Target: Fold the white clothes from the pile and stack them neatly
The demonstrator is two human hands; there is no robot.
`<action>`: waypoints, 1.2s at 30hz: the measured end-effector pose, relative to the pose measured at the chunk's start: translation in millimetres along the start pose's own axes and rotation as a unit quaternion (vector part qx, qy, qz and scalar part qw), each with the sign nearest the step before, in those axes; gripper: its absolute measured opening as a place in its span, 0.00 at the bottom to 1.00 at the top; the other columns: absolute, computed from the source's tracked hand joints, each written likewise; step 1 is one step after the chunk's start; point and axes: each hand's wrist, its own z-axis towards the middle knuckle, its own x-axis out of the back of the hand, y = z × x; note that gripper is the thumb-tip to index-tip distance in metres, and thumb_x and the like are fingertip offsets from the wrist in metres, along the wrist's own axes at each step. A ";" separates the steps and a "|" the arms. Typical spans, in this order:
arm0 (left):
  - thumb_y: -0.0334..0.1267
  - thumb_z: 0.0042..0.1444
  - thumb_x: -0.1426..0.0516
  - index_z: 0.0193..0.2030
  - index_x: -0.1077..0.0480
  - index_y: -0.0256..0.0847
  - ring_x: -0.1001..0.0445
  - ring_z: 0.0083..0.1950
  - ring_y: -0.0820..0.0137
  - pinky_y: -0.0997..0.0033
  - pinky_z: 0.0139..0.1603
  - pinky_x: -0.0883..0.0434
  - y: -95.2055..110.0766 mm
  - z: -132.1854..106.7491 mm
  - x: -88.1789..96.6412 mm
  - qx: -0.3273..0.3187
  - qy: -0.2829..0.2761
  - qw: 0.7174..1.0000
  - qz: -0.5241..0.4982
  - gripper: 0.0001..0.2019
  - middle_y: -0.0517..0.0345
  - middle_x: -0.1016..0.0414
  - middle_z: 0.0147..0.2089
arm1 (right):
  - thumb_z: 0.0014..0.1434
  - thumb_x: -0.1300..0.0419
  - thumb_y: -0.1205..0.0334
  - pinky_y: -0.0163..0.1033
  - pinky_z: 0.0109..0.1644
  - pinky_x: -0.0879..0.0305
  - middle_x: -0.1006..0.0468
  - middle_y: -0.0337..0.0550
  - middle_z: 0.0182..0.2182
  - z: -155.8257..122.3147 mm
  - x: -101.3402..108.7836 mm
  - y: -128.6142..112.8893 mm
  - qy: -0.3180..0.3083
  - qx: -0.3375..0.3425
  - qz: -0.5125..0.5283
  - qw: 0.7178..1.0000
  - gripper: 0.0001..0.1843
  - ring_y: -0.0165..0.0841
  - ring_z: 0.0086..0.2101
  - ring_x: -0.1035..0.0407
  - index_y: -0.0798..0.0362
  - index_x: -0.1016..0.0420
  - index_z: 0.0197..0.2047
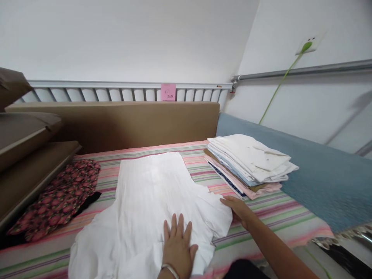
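A white shirt (148, 201) lies spread on the striped cloth, its far end straight and its sleeves out to both sides. My left hand (178, 248), with a bracelet at the wrist, rests flat on the fabric, fingers spread. At the right sleeve, my right hand (237, 210) pinches the cloth's edge between thumb and fingers; part of its grip is hidden. Just beyond that hand sits a stack of folded clothes (252, 159), white on top with blue, brown and pink layers below.
Under everything is a striped cloth (200, 161). A floral garment (64, 193) and brown boxes (31, 170) are at left. Behind stand a brown panel (139, 124) and a radiator (110, 94) with a pink note (168, 92). Blue fabric (316, 166) borders the right; a green cord (280, 85) hangs there.
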 end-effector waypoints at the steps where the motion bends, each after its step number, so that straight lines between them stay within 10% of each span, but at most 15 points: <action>1: 0.51 0.56 0.54 0.64 0.49 0.51 0.61 0.68 0.48 0.32 0.61 0.57 1.0 -0.1 0.8 0.001 0.004 1.000 -0.014 0.28 0.53 0.57 0.68 | 0.38 0.39 0.51 0.36 0.28 0.38 0.26 0.41 0.24 -5.4 -6.4 -10.2 -0.001 0.003 0.003 1.000 0.16 0.33 0.26 0.32 0.53 0.29 0.28; 6: 0.50 0.56 0.54 0.57 0.36 0.47 0.48 0.65 0.56 0.43 0.64 0.54 0.3 4.3 22.3 0.058 0.095 0.967 -0.227 0.23 0.53 0.41 0.63 | 0.44 0.43 0.53 0.35 0.27 0.43 0.29 0.37 0.20 -46.6 -67.2 -72.5 0.031 0.158 -0.212 0.964 0.13 0.32 0.23 0.36 0.53 0.28 0.31; 11: 0.60 0.54 0.57 0.54 0.37 0.38 0.26 0.43 0.63 0.60 0.43 0.29 -21.9 13.5 59.5 0.221 0.109 0.720 -0.649 0.31 0.44 0.27 0.48 | 0.51 0.47 0.63 0.36 0.34 0.42 0.23 0.41 0.28 -87.8 -152.8 -78.8 -0.001 0.280 -0.427 0.860 0.12 0.35 0.31 0.30 0.50 0.27 0.38; 13: 0.63 0.49 0.52 0.55 0.39 0.37 0.26 0.34 0.66 0.65 0.34 0.29 -32.0 15.5 63.9 0.267 0.074 0.665 -0.693 0.35 0.48 0.25 0.40 | 0.52 0.48 0.64 0.36 0.35 0.41 0.21 0.44 0.32 -95.6 -176.2 -63.8 -0.034 0.279 -0.475 0.834 0.13 0.36 0.33 0.28 0.50 0.26 0.39; 21: 0.42 0.47 0.43 0.53 0.40 0.32 0.37 0.20 0.75 0.75 0.22 0.39 -51.1 21.2 48.7 0.307 0.106 0.724 -0.609 0.27 0.66 0.36 0.19 | 0.51 0.44 0.64 0.32 0.29 0.40 0.23 0.39 0.28 -94.4 -165.7 -50.9 -0.210 0.261 -0.358 0.871 0.12 0.31 0.28 0.30 0.52 0.27 0.40; 24: 0.31 0.46 0.46 0.53 0.40 0.32 0.39 0.19 0.76 0.76 0.22 0.40 -53.8 23.5 50.4 0.289 0.115 0.751 -0.582 0.24 0.68 0.37 0.19 | 0.57 0.48 0.59 0.34 0.35 0.35 0.22 0.40 0.31 -86.6 -137.5 -54.6 -0.151 0.295 -0.294 0.896 0.14 0.32 0.32 0.29 0.52 0.28 0.44; 27: 0.28 0.47 0.48 0.52 0.36 0.35 0.37 0.21 0.75 0.76 0.24 0.39 -57.3 24.4 52.3 0.280 0.149 0.795 -0.518 0.22 0.68 0.38 0.20 | 0.60 0.51 0.55 0.44 0.54 0.41 0.28 0.48 0.49 -83.8 -112.0 -35.2 -0.049 0.368 -0.332 0.867 0.19 0.37 0.50 0.36 0.53 0.30 0.51; 30: 0.29 0.46 0.48 0.49 0.33 0.37 0.35 0.24 0.74 0.75 0.27 0.37 -63.5 25.6 51.3 0.279 0.173 0.821 -0.467 0.20 0.66 0.36 0.22 | 0.60 0.51 0.52 0.52 0.62 0.54 0.42 0.46 0.61 -93.5 -101.0 -0.1 -0.094 0.394 -0.429 0.808 0.25 0.41 0.61 0.52 0.49 0.39 0.59; 36: 0.33 0.47 0.46 0.48 0.33 0.36 0.29 0.29 0.72 0.72 0.32 0.32 -78.0 26.5 49.3 0.319 0.196 0.795 -0.477 0.18 0.59 0.28 0.29 | 0.62 0.53 0.52 0.52 0.61 0.51 0.46 0.45 0.62 -114.7 -103.5 25.4 -0.115 0.384 -0.477 0.782 0.24 0.39 0.61 0.54 0.46 0.42 0.61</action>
